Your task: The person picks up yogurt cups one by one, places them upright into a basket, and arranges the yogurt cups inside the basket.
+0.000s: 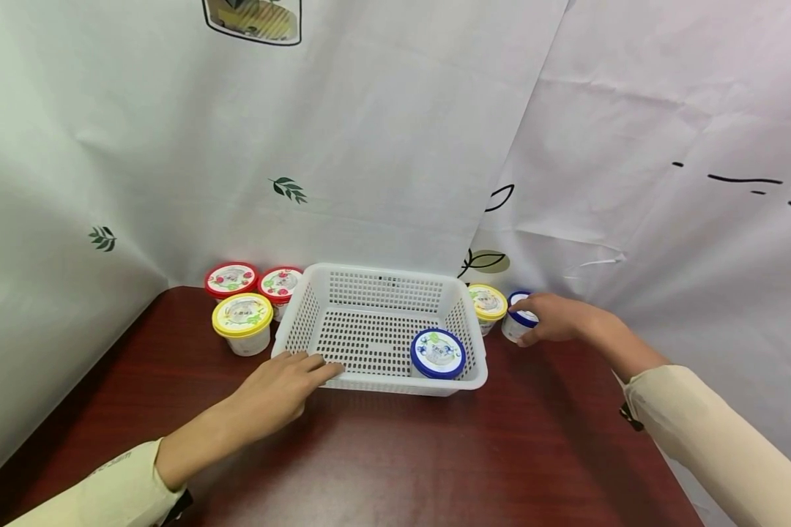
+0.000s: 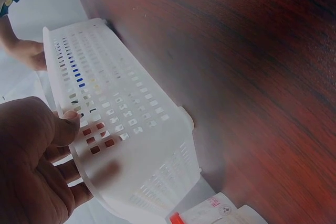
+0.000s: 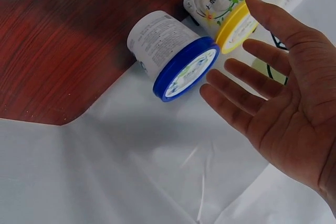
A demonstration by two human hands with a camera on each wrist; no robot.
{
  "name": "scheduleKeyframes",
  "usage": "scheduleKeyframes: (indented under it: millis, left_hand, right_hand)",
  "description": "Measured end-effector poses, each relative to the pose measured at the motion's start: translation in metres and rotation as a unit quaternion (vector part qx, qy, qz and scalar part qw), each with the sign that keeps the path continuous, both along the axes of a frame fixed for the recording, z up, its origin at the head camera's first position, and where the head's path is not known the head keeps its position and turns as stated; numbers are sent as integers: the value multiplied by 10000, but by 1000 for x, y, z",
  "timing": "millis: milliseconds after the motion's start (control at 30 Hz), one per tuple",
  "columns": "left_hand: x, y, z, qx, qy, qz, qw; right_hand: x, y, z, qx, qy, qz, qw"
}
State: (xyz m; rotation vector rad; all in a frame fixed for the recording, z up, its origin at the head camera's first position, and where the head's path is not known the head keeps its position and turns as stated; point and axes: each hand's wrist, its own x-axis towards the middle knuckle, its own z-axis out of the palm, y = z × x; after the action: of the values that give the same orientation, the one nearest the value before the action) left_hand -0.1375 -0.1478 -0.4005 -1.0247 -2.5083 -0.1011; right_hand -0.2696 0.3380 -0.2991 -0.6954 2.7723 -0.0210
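Observation:
My left hand [image 1: 273, 395] holds the near left rim of a white perforated plastic basket [image 1: 385, 382]. In the left wrist view its thumb [image 2: 65, 129] lies on the outer wall, with the other fingers over the rim. Inside the basket, at the near right, stands a blue-lidded tub [image 1: 438, 353]. My right hand [image 1: 556, 318] is beside another blue-lidded tub [image 1: 514, 328] right of the basket. Seen from the right wrist, its fingers are spread and loosely extended near that tub's lid [image 3: 189, 71]; contact cannot be told. A yellow-lidded tub [image 1: 488, 300] stands between that tub and the basket.
Left of the basket are two red-lidded tubs [image 1: 231, 278] [image 1: 280, 284] and a yellow-lidded tub [image 1: 242, 322]. White printed cloth [image 1: 395, 146] hangs behind and beside the dark red wooden table [image 1: 422, 454].

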Motion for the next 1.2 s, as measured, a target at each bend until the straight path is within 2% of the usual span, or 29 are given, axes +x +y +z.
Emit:
scheduleKeyframes:
  millis: [233, 667, 800, 900, 967, 1033, 1133, 1200]
  left_hand:
    - [0, 1, -1, 23, 104, -21, 9999]
    - [-1, 1, -1, 3, 49, -10, 10000]
    - [0, 1, 0, 13, 46, -9, 10000]
    - [0, 1, 1, 34, 33, -26, 10000]
    - [0, 1, 1, 31, 24, -24, 10000]
    - [0, 1, 1, 17, -2, -12, 10000]
    - [0, 1, 1, -5, -68, 12, 10000]
    - [1, 1, 2, -13, -106, 13, 9999]
  right_hand:
    - [-3, 1, -1, 11, 48, -37, 10000]
    - [-8, 1, -5, 66, 150, -68, 9998]
    - [-22, 8, -14, -3, 137, -70, 9999]
    - [-42, 26, -34, -9, 303, 5, 9995]
    - [-50, 32, -41, -30, 392, 20, 9992]
    - [-48, 29, -39, -61, 334, -38, 9994]
    - [-34, 14, -24, -72, 94, -237, 9996]
    - [-43, 23, -35, -119, 150, -261, 9995]
